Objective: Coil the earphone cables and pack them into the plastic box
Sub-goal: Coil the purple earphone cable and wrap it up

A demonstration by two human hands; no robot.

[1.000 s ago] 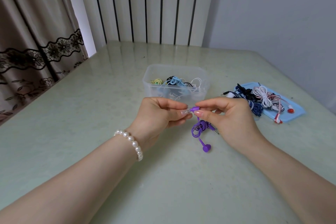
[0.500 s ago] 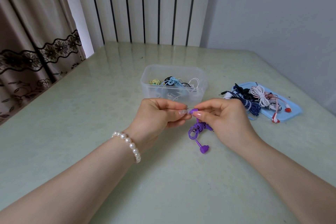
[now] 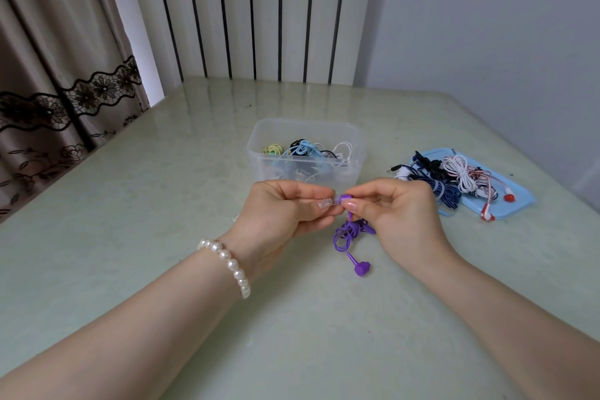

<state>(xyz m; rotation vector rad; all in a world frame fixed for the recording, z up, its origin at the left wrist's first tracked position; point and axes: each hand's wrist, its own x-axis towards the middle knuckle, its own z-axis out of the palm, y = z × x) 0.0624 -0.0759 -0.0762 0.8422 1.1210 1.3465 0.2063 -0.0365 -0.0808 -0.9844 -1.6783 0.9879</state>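
Observation:
A purple earphone (image 3: pixel 348 234) hangs between my hands just in front of the clear plastic box (image 3: pixel 259 153). My left hand (image 3: pixel 285 214) and my right hand (image 3: pixel 399 214) both pinch one purple earbud at the top. The cable hangs below in a loose bundle, and the second earbud (image 3: pixel 361 269) lies on the table. Inside the box lie several coiled earphones in yellow, light blue, black and white.
To the right lies a light blue lid (image 3: pixel 519 198) carrying dark blue, black, white and red-and-white earphones (image 3: pixel 461 177). The pale green table (image 3: pixel 146 204) ends at a striped wall behind, a curtain hangs at left, and a plain wall stands at right.
Both hands stay together on the purple earbud with only small finger shifts. The hanging cable bundle and lower earbud hardly move.

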